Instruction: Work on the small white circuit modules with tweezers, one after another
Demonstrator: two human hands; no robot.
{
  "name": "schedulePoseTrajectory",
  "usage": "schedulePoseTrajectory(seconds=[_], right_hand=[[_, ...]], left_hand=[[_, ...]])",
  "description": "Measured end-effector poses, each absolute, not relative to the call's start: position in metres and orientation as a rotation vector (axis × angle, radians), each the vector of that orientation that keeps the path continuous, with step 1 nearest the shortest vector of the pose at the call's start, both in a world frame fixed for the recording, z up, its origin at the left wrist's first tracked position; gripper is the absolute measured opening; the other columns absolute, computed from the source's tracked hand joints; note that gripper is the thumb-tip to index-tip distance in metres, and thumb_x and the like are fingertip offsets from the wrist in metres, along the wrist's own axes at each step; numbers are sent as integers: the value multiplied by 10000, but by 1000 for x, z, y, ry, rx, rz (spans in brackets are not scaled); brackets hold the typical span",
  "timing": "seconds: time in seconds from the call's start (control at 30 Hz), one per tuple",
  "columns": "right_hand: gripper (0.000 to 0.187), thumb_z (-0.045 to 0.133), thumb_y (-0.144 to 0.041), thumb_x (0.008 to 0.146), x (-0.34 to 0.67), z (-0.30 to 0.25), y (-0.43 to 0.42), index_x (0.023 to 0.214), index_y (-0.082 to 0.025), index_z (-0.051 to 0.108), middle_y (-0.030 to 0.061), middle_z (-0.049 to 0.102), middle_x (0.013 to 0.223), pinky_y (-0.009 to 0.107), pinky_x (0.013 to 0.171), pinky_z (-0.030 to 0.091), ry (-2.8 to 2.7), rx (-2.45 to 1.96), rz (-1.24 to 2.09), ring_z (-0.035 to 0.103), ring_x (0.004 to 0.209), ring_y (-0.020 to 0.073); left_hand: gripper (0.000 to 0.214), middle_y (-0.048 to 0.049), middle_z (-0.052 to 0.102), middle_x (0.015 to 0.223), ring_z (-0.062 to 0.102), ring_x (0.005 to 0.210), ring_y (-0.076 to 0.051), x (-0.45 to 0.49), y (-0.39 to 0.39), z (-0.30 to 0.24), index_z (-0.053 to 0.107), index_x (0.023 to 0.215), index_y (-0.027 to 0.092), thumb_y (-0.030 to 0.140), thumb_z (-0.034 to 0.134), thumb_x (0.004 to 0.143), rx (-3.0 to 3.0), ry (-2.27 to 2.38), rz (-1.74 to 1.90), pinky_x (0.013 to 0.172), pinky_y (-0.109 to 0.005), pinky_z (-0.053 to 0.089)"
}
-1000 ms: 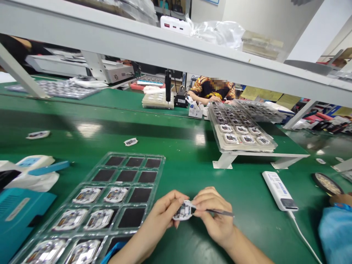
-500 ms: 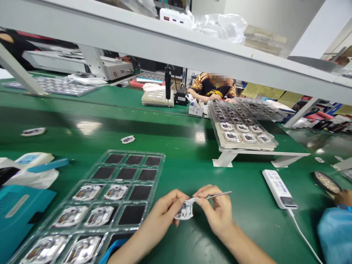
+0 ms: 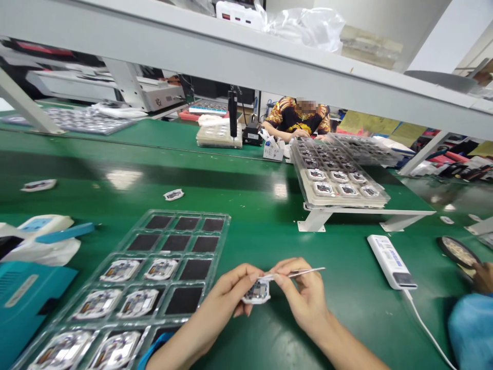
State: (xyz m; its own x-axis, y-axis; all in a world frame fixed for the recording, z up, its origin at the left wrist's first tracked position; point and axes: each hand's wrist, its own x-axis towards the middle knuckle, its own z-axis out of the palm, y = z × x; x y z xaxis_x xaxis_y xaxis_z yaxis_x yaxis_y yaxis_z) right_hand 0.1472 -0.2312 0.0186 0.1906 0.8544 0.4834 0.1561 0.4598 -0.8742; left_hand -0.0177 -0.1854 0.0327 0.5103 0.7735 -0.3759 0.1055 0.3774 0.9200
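Note:
My left hand (image 3: 234, 290) is closed, its thumb and fingers pinching the edge of a small white-framed circuit board assembly (image 3: 257, 292) above the green table. My right hand (image 3: 302, 288) is closed around slim metal tweezers (image 3: 308, 271), whose rear end sticks out to the right. The tweezers' tips are at the upper edge of the assembly, partly covered by my fingers. Beside my left forearm lies a clear compartment tray (image 3: 227, 226). Similar assemblies (image 3: 138, 303) fill several of its pockets; other pockets show dark pads.
A stack of filled trays (image 3: 339, 190) rests on a low white stand (image 3: 314, 220). A white corded device (image 3: 391, 262) lies to the right, near another person's hand (image 3: 483, 277) holding a round dish (image 3: 458, 253). A teal box (image 3: 34, 303) is at left. A shelf beam (image 3: 246, 54) crosses above.
The assembly and my left fingers have shifted slightly left and up, and the assembly has turned a little. My right hand stays nearly in place. The co-worker's hand at right has moved slightly.

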Motion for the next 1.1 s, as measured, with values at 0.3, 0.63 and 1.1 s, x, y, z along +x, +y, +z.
schedulePoseTrajectory(seconds=[0.3,0.63,1.1], right_hand=[[59,687,-157,869,147,17,-230,879,-215,679,54,765,825,294,710,605,-1336,-916,635,749,778,185],[25,687,-220,878,145,11,-230,859,-207,675,54,750,777,282,633,616,-1235,-945,652,747,716,188],[70,681,-148,864,148,17,-228,878,-216,686,51,779,818,293,701,612,-1334,-977,582,748,777,188]], left_hand=[[295,54,541,596,445,503,-97,-21,-186,29,653,944,175,438,658,809,1120,908,523,484,-215,272],[314,51,540,649,458,535,-111,-20,-187,34,655,940,183,450,650,776,1163,892,508,504,-234,289],[350,43,537,621,455,558,-127,-20,-185,24,691,952,194,511,658,806,1179,941,561,521,-230,308]])
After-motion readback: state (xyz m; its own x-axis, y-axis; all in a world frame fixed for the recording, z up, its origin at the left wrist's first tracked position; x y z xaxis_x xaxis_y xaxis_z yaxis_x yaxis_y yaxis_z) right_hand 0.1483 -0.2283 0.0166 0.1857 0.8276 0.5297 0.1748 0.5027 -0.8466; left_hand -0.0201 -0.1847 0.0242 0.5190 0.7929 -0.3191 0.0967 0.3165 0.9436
